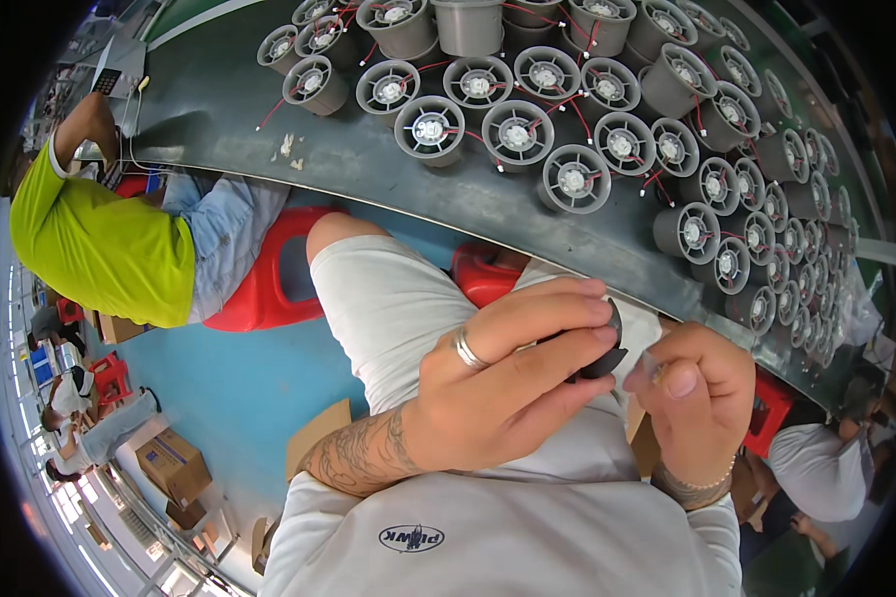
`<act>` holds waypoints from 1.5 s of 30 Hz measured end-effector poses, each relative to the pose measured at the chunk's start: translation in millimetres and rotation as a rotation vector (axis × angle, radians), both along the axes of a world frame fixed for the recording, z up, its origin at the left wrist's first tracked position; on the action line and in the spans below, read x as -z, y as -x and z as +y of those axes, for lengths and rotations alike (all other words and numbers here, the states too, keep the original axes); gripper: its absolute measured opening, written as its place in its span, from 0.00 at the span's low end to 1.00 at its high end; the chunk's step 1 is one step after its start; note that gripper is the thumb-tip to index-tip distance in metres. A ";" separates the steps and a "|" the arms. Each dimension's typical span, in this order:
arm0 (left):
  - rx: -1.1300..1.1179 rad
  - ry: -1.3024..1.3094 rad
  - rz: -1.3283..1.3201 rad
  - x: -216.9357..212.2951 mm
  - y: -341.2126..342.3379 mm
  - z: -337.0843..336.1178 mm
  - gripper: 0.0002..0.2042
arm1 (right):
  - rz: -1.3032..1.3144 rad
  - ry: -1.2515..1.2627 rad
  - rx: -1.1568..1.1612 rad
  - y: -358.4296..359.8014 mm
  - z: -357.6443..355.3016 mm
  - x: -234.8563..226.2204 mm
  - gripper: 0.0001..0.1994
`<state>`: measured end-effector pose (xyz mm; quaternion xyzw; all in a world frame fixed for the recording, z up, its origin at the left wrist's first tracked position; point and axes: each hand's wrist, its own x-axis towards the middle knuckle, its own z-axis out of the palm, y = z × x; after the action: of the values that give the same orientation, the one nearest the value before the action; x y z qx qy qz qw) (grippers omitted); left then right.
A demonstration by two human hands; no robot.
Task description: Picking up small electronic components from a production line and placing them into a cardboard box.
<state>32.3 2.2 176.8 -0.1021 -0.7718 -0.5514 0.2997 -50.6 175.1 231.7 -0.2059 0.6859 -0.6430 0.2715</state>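
Over my lap, my left hand, with a ring on one finger, is closed around a small black rounded part. Its fingers cover most of that part, so its exact kind does not show. Just to the right, my right hand is curled, thumb against the fingers, pinching a small whitish translucent piece too small to name. The two hands are close but apart. Beyond them on the bench stand many grey cup-shaped housings with spoked openings, white centres and thin red and black wires.
The dark green bench runs across in front of my knees, with white scraps on it. A person in a yellow-green shirt sits at the left on a red stool. Another person is at the right. Cardboard boxes stand on the blue floor.
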 end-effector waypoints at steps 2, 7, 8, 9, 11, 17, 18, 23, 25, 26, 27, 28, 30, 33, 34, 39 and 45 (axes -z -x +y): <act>0.003 -0.031 -0.009 0.0 -2.3 0.9 0.18 | 0.029 -0.023 -0.076 3.7 3.1 -1.1 0.11; 0.086 -0.104 -0.086 -7.1 -7.7 0.3 0.18 | -0.126 -0.020 -0.218 9.9 6.6 -4.5 0.10; 0.086 -0.105 -0.088 -7.2 -8.0 0.1 0.18 | -0.127 -0.020 -0.218 10.4 5.9 -4.2 0.10; 0.086 -0.106 -0.074 -7.3 -8.1 0.0 0.18 | -0.128 -0.020 -0.236 11.0 5.1 -4.0 0.09; 0.084 -0.107 -0.057 -7.0 -8.0 0.1 0.18 | -0.127 -0.020 -0.255 11.8 4.0 -3.1 0.09; 0.094 -0.141 -0.073 -5.8 -10.2 -0.4 0.17 | -0.109 -0.013 -0.285 12.4 1.3 -0.3 0.09; 0.101 -0.159 -0.065 -5.1 -10.8 -0.7 0.17 | -0.106 -0.015 -0.291 12.9 1.1 -0.2 0.09; 0.098 -0.155 -0.018 -3.8 -9.3 -2.2 0.17 | -0.124 -0.025 -0.309 15.2 0.7 1.1 0.09; 0.097 -0.173 -0.003 -2.4 -9.1 -1.5 0.16 | -0.092 -0.028 -0.295 13.7 1.4 3.1 0.10; 0.097 -0.172 -0.004 -2.7 -9.6 -1.1 0.16 | -0.093 -0.027 -0.295 13.1 1.9 3.6 0.10; 0.104 -0.192 -0.042 -3.1 -10.7 -0.3 0.16 | -0.072 -0.034 -0.279 12.4 2.7 4.0 0.10; 0.112 -0.211 -0.080 -3.3 -11.3 0.3 0.16 | -0.051 -0.041 -0.263 11.8 3.3 4.5 0.09; 0.102 -0.230 -0.072 -1.5 -10.8 2.4 0.16 | -0.040 -0.034 -0.243 9.5 2.5 5.3 0.09; 0.092 -0.259 -0.078 -2.2 -10.4 3.8 0.15 | 0.026 -0.018 -0.221 8.8 4.2 10.2 0.09; 0.090 -0.270 -0.093 -3.3 -10.4 4.3 0.15 | 0.080 -0.009 -0.219 8.9 4.9 12.9 0.09; 0.280 -0.182 0.075 -9.2 -12.9 14.6 0.12 | -0.215 0.064 0.268 16.0 4.4 23.4 0.18; 0.169 -0.016 0.163 4.3 -5.5 12.0 0.12 | -0.071 0.010 -0.098 3.4 14.2 -0.7 0.06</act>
<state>37.8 14.1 172.5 -0.2089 -0.7291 -0.5706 0.3149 -54.0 189.3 232.4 -0.2175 0.6617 -0.6394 0.3257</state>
